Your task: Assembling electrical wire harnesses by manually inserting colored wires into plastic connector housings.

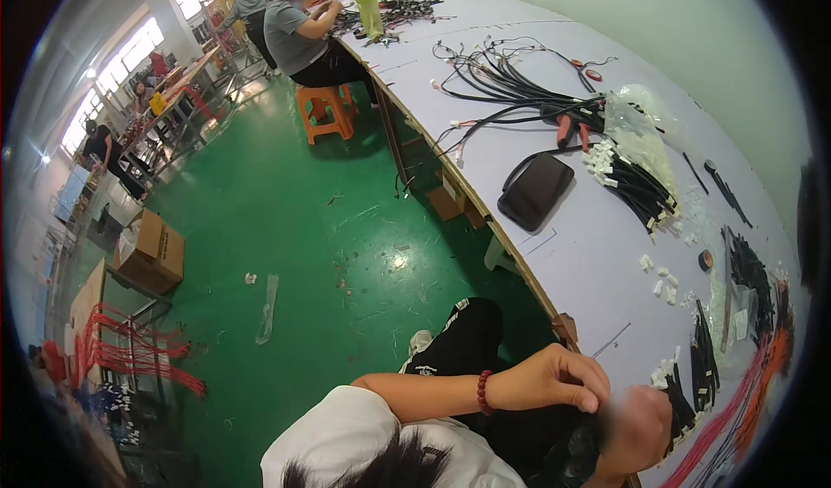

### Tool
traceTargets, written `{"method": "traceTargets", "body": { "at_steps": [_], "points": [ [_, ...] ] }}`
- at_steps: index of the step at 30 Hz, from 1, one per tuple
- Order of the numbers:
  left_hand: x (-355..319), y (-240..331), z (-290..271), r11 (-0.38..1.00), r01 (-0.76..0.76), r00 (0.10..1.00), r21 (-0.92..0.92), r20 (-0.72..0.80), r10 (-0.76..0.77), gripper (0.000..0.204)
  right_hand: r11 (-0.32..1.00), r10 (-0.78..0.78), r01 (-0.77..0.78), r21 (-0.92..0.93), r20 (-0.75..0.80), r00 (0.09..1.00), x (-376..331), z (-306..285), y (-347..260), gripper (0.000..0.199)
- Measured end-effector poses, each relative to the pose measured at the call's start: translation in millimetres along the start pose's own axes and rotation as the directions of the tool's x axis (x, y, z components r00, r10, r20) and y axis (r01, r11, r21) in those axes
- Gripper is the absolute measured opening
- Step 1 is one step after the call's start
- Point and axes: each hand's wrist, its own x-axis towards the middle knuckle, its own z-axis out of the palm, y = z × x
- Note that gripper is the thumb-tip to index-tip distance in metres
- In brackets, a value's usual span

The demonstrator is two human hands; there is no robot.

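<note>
Both hands meet at the lower right, at the near edge of the long pale table [554, 81]. Fingers of the left hand [554, 380] are curled and pinched together against the right hand [636, 427], which is blurred; whether either one clamps a part I cannot tell. A dark red bead bracelet [484, 393] sits on the left wrist.

Just right of the hands, touching the table edge, lie black wire bundles [701, 371] with white plug ends, and beyond them red wires [736, 410] and orange wires [770, 367] run toward the rim. Small white plugs [662, 276] are scattered on the table a little farther up, near a small dark tape roll [706, 260]. Nothing stands between the hands and these wires.

Farther along the table rest a flat black pouch [537, 192], a sheaf of black wires with white ends [636, 185] beside a clear plastic bag [640, 120], and a loose tangle of black cable [511, 81]. A green bottle [370, 12] stands near the far end, where a person in a grey shirt [290, 34] sits on an orange stool [325, 112].

On the green floor [286, 220] to the left sits a brown cardboard box [151, 250]; a rack of red wires [134, 349] hangs below it.
</note>
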Motion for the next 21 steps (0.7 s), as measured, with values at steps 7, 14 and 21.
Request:
{"method": "traceTargets", "body": {
  "at_steps": [7,14,21],
  "points": [
    [-6.8,-10.7,-4.4,0.956,0.196,0.981,-0.217,0.054,-0.189,0.021,0.999,-0.035,0.038,-0.010,0.196,0.980,4.3,9.8,-13.4,0.016],
    [-4.8,-15.2,-10.7,0.917,0.316,0.948,-0.242,0.120,-0.295,0.016,0.989,-0.021,0.059,-0.138,0.259,0.966,-1.6,7.6,-13.5,0.024],
    [-3.4,-1.4,-15.4,0.902,0.176,0.981,0.394,0.005,-0.193,0.014,0.980,-0.020,0.077,-0.186,0.289,0.957,4.0,7.0,2.0,0.017]
  ]
}}
